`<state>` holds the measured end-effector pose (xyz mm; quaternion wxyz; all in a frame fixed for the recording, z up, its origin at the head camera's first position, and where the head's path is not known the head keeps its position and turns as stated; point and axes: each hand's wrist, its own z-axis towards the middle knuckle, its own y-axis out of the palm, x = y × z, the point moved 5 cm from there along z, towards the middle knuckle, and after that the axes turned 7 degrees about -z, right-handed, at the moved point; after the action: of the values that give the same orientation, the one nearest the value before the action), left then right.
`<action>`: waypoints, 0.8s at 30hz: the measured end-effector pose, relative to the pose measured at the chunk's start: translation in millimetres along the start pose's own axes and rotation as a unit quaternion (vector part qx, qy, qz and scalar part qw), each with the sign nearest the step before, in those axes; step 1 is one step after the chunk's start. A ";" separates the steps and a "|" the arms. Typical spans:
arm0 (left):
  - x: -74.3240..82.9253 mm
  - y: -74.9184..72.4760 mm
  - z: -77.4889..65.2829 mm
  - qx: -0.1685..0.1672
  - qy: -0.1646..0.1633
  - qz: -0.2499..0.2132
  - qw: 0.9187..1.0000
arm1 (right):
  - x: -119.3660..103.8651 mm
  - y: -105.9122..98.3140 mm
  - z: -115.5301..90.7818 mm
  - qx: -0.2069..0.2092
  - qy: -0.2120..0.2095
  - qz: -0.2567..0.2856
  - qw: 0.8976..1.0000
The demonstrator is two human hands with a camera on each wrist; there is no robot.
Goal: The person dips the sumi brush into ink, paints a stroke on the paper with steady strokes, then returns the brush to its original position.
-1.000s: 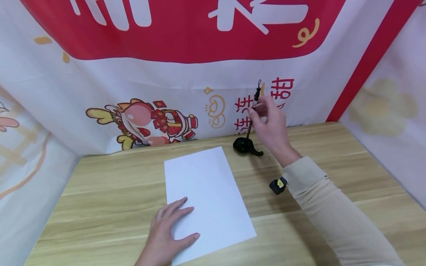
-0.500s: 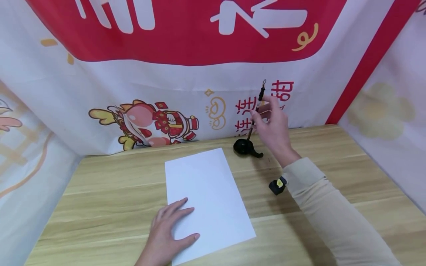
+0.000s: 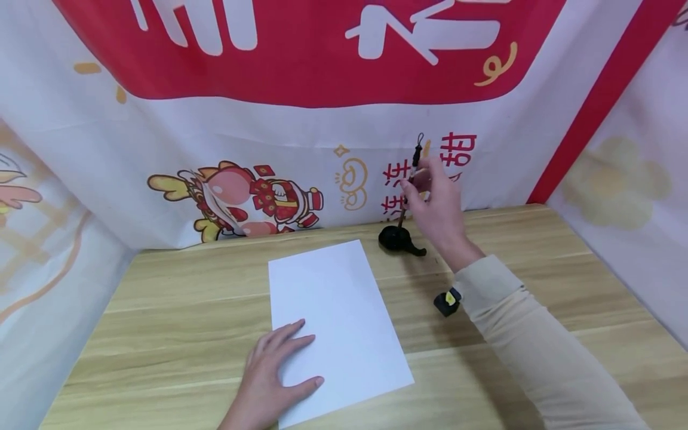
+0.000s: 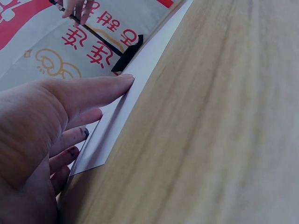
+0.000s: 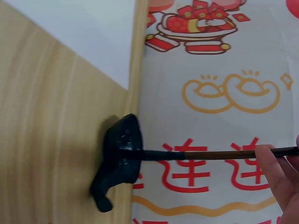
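A calligraphy brush (image 3: 402, 212) with a brown handle and a hanging loop is pinched near its upper end by my right hand (image 3: 439, 206). It stands nearly upright, its tip down inside a black ink dish (image 3: 394, 239) with a curved, stem-like end. In the right wrist view the brush (image 5: 210, 155) runs into the hollow of the dish (image 5: 122, 161), where its tip is hidden. My left hand (image 3: 266, 373) rests with spread fingers on the left edge of a blank white paper sheet (image 3: 344, 316). Dark smudges mark some left fingertips (image 4: 73, 151).
A small black object (image 3: 447, 303) with a yellow label lies near the right sleeve (image 3: 516, 319). The wooden table (image 3: 177, 316) meets a white-and-red printed cloth (image 3: 301, 131) behind the dish; more cloth hangs at both sides.
The brush's upper end swings slightly right, then back left with my right hand, its tip staying in the dish. My left hand and the paper keep their place.
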<state>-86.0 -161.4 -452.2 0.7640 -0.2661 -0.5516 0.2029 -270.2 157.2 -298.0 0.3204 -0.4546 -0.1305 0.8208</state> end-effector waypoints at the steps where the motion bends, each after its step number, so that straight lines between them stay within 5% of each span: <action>1: 0.2 0.4 0.4 -0.001 0.001 0.001 1.000 | 1.4 0.5 -0.7 -0.003 0.001 -0.009 1.000; 12: -3.3 -0.7 -0.3 -0.006 0.000 0.011 1.000 | -2.4 -4.8 2.4 0.042 -0.022 0.006 0.999; 19: -1.4 -0.5 -5.6 0.026 0.051 0.041 0.997 | -1.4 3.5 -6.5 -0.010 -0.024 -0.044 0.999; 24: -0.3 1.1 -1.0 0.022 0.020 0.003 1.000 | -2.4 -0.8 -2.9 0.002 -0.043 -0.050 0.998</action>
<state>-85.2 -160.9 -453.4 0.7801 -0.2548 -0.5308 0.2116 -266.6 156.1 -297.6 0.3558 -0.4107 -0.1650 0.8231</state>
